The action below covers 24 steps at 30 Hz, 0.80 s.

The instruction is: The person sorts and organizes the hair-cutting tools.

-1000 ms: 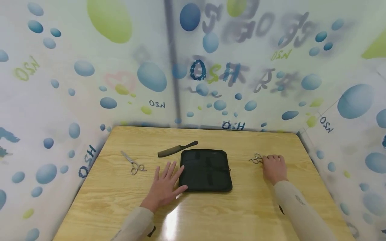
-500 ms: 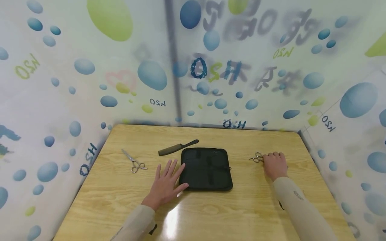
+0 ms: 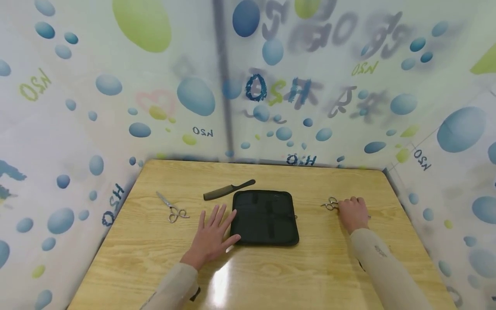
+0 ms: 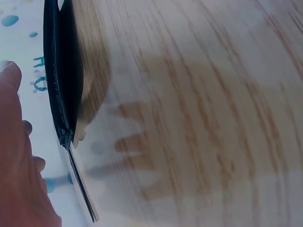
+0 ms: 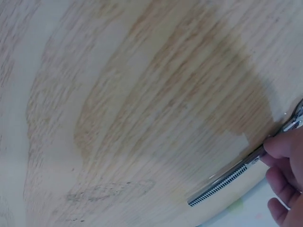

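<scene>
A black square zip case (image 3: 265, 218) lies flat in the middle of the table. My left hand (image 3: 209, 239) spreads its fingers beside the case's left edge, holding nothing; whether it touches the case I cannot tell. Over at the right, thinning scissors (image 3: 331, 204) lie with their finger rings pointing left, and my right hand (image 3: 353, 214) pinches them near the pivot. In the right wrist view the toothed blade (image 5: 220, 183) sticks out past the fingers (image 5: 283, 187), close to the tabletop.
A dark comb (image 3: 228, 190) lies behind the case. Another pair of scissors (image 3: 172, 209) rests at the left. Patterned walls (image 3: 271, 129) stand at the back and sides of the wooden table (image 3: 279, 280).
My right hand has shifted very slightly on the thinning scissors, and a bit of blade now shows past it on the right. The left hand has hardly moved.
</scene>
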Tool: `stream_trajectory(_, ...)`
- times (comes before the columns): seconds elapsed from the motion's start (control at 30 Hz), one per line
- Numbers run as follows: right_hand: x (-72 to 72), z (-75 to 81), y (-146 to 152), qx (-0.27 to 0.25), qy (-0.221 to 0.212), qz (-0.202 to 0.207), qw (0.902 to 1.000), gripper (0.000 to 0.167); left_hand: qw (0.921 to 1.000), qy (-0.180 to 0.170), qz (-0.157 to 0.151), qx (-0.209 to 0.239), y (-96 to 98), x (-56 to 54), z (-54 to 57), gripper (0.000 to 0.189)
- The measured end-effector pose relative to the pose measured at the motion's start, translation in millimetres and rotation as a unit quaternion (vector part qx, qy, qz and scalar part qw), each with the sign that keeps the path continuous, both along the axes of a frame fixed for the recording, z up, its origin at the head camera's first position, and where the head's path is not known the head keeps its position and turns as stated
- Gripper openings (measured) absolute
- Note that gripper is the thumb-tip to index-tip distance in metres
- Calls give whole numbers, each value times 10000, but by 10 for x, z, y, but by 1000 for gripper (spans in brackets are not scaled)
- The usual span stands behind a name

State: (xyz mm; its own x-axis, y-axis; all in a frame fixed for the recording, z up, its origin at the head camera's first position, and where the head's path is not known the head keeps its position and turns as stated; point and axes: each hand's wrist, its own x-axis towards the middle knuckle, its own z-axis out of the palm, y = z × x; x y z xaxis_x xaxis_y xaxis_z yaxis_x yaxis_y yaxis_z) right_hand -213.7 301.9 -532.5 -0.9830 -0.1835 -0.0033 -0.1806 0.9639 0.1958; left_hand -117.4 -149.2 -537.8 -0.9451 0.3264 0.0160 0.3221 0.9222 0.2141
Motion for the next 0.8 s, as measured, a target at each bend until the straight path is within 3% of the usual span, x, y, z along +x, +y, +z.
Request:
stream_trajectory(0.23, 19, -7, -7, -11, 53, 51, 10000, 8, 10000, 25, 8, 31, -23, 5, -9, 75)
stream_trajectory(0.57, 49, 25, 9, -614, -41, -132, 9980, 15, 9999, -105, -11, 103, -14, 15, 15, 75)
stream_trajectory(0.8, 44, 39, 23, -832, -128, -100, 9964, 15, 9999, 9, 0, 113, -27, 2, 12, 75)
